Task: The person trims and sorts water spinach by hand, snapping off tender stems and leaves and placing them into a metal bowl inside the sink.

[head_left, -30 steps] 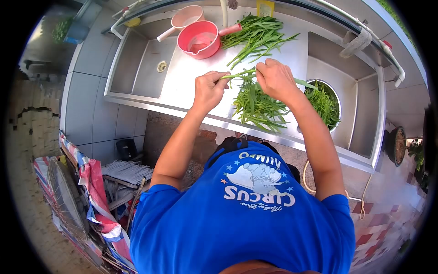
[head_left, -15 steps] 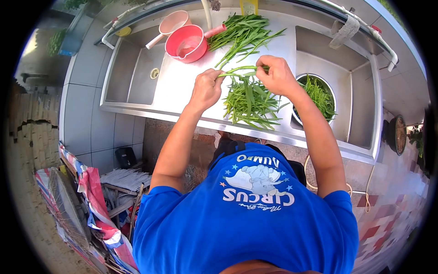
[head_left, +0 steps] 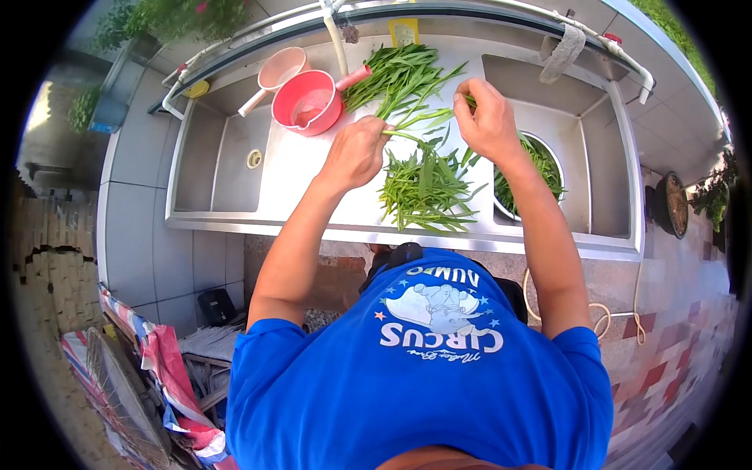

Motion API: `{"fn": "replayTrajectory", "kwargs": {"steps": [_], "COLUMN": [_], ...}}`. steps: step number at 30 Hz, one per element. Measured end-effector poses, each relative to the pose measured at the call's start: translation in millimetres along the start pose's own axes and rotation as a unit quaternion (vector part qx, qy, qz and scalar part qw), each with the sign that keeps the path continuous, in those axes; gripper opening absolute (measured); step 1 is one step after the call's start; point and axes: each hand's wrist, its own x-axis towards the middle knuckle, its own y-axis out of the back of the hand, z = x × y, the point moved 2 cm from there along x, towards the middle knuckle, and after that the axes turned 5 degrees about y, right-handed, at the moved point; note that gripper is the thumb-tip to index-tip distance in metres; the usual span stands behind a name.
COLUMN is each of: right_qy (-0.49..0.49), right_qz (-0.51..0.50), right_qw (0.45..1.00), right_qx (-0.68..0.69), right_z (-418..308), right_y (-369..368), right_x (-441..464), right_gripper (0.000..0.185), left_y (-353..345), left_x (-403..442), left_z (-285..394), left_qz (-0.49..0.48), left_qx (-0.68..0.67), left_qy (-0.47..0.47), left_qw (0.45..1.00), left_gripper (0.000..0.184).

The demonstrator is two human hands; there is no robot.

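My left hand (head_left: pixel 355 153) is closed around the lower ends of some water spinach stalks (head_left: pixel 427 117), which stick out to the right over the steel counter. Up and to the right of it, my right hand (head_left: pixel 486 117) is in a pinch, with a bit of green showing between thumb and fingers. Below the two hands lies a heap of short-cut water spinach pieces (head_left: pixel 427 188). Behind them rests a pile of long, whole water spinach (head_left: pixel 399 74). A round bowl (head_left: pixel 558 153) of greens, partly hidden by my right forearm, sits in the right basin.
The steel counter (head_left: pixel 301 184) runs between a left basin (head_left: pixel 235 184) and a right basin (head_left: pixel 599 176). A red dipper (head_left: pixel 305 102) and a pink dipper (head_left: pixel 282 66) stand at the back left. A grey cloth (head_left: pixel 562 55) hangs over the rear rail.
The view has tilted up slightly. My right hand has drawn up and away from the stalks it was pinching, while my left hand keeps its hold on them.
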Motion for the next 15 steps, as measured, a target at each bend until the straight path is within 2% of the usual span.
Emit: {"fn": "replayTrajectory", "kwargs": {"steps": [1, 4, 7, 8, 12, 15], "right_qy": [0.017, 0.183, 0.129, 0.140, -0.050, -0.084], "right_qz": [0.000, -0.109, -0.296, -0.297, -0.336, -0.268], "right_qw": [1.000, 0.977, 0.946, 0.944, 0.916, 0.915], "right_qx": [0.014, -0.010, 0.019, 0.026, 0.214, 0.289], "right_z": [-11.3, -25.0, -18.7, -14.2, -5.8, 7.0], "right_y": [1.1, -10.9, -34.5, -40.5, -52.7, -75.2], "right_x": [5.7, 20.3, 16.8, 15.8, 7.5, -4.0], "right_gripper": [0.010, 0.011, 0.012, 0.013, 0.017, 0.016], "left_y": [0.7, 2.5, 5.8, 6.7, 3.0, -4.9], "left_x": [0.9, 6.8, 10.1, 9.3, 1.9, -1.8], "left_z": [2.1, 8.8, 12.8, 12.2, 11.4, 13.2], "left_qz": [0.001, 0.001, 0.002, 0.007, 0.020, 0.033], "left_qx": [0.010, 0.044, 0.078, 0.085, 0.091, 0.073], "left_qy": [-0.011, -0.044, -0.061, -0.066, -0.061, -0.026], "left_qw": [1.000, 0.998, 0.995, 0.994, 0.994, 0.996], "left_gripper": [0.007, 0.007, 0.006, 0.006, 0.010, 0.011]}}
